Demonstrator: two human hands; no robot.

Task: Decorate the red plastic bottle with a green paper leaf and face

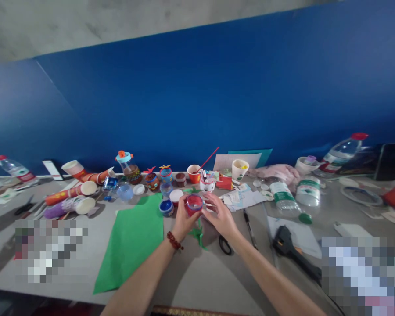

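Note:
A small round jar [194, 202], red inside with a bluish rim, is held above the grey table. My left hand [184, 216] wraps round its left side, with a beaded bracelet on the wrist. On the right side, the thumb of my right hand [221, 216] reaches the jar while its other fingers are spread and curved. Just left of the hands stand a jar of blue paint [166, 207] and a jar with a pale lid [176, 196]. Green cut pieces [198, 233] lie beneath the hands.
A green sheet [134, 239] lies to the left. Scissors [225, 245], a black pen [249, 228] and a glue gun [292, 252] are at the right. Cups, decorated jars and plastic bottles [284, 198] line the back, before a blue partition [197, 96].

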